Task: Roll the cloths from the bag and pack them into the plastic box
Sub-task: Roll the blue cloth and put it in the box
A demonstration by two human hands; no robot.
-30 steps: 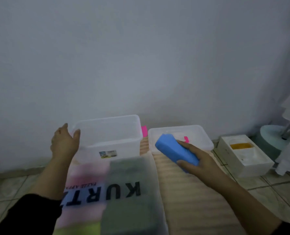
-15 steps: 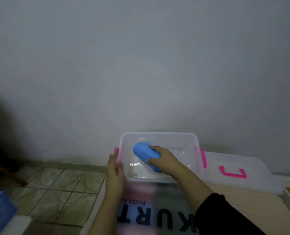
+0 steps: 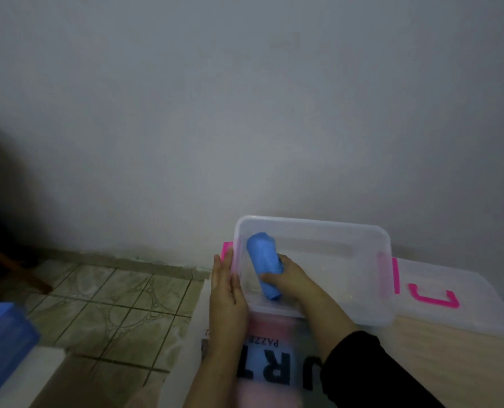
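Observation:
A clear plastic box (image 3: 362,234) with pink latches stands on the floor against the wall. Inside it, along the left wall, lies a rolled blue cloth (image 3: 264,260). My right hand (image 3: 292,281) reaches into the box and grips the near end of that roll. My left hand (image 3: 225,293) rests flat against the outside of the box's left wall, fingers together, by the pink latch. In front of the box lies a translucent bag (image 3: 274,366) with black lettering and pink cloth showing through.
The box's clear lid (image 3: 456,313) with a pink handle lies to the right on a beige mat (image 3: 451,363). Tiled floor (image 3: 112,301) spreads to the left. A blue object (image 3: 0,337) sits at the far left edge. A dark wooden leg (image 3: 15,266) stands beyond it.
My right hand has pushed the blue roll deeper into the box, against its left wall. My left hand stays on the box's left side. A second earlier the roll was outside the box.

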